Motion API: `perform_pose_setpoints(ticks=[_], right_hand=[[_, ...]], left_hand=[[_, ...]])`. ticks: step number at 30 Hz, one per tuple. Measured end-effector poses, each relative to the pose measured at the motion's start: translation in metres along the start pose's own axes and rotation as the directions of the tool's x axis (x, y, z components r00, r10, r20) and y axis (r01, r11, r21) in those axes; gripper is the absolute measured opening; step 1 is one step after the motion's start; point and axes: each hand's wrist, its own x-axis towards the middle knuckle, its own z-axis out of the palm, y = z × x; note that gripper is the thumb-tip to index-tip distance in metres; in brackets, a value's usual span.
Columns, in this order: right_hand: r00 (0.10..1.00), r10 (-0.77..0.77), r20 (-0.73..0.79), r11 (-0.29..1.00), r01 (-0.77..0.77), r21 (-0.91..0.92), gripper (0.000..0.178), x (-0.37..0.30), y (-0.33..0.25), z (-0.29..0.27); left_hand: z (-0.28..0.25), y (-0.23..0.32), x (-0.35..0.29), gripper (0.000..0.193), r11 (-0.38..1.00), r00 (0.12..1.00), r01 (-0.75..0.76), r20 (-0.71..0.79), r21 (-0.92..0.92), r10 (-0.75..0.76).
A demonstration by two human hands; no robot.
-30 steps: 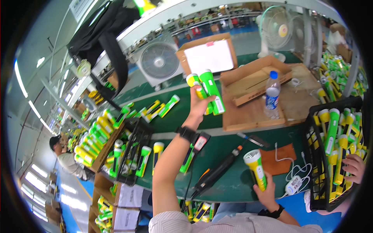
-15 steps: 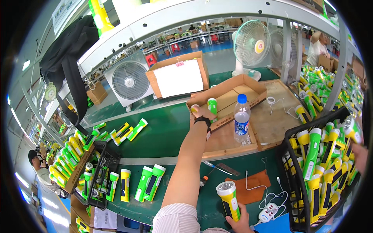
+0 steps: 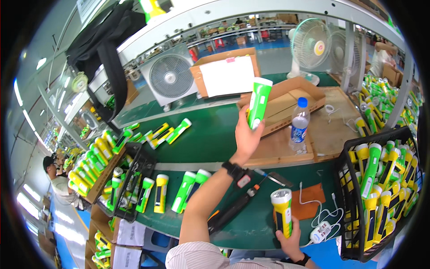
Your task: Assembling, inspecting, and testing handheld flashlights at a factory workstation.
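Observation:
In front of the cardboard tray (image 3: 286, 101), my left hand (image 3: 247, 140) holds up a green and white flashlight (image 3: 260, 101), its wide head pointing upward. My fingers wrap round its lower end. Nearer the front edge, my right hand (image 3: 291, 240) grips a yellow and white flashlight (image 3: 282, 210) by its lower body. Its clear lens faces up, and a dark panel runs along its side. Beneath my left forearm lies a long black tool (image 3: 233, 210) with an orange part near its tip.
A black crate (image 3: 345, 210) full of flashlights stands at the right, another crate (image 3: 121, 201) at the left. Several flashlights lie on the green bench (image 3: 206, 134). A water bottle (image 3: 299, 127), a brown pad (image 3: 309, 201) and a white power strip (image 3: 320, 232) sit nearby.
My left hand has come up out of the cardboard tray, now with the green flashlight in it. My right hand still holds the yellow flashlight. The whole view has shifted.

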Motion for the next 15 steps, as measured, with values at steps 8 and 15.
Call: perform_pose_setpoints(ticks=[8, 15], right_hand=[[0.999, 0.015, -0.028, 0.998, -0.014, 0.066, 0.055, 0.002, 0.002, 0.007], [0.978, 0.094, 0.186, 0.969, -0.047, -0.244, 0.051, 0.011, -0.038, 0.015]], left_hand=[[-0.088, 0.052, -0.095, 0.073, 0.97, 0.973, -0.112, -0.172, 0.218, 0.151], [-0.112, 0.08, -0.133, 0.072, 0.964, 0.941, -0.08, -0.299, 0.254, 0.157]])
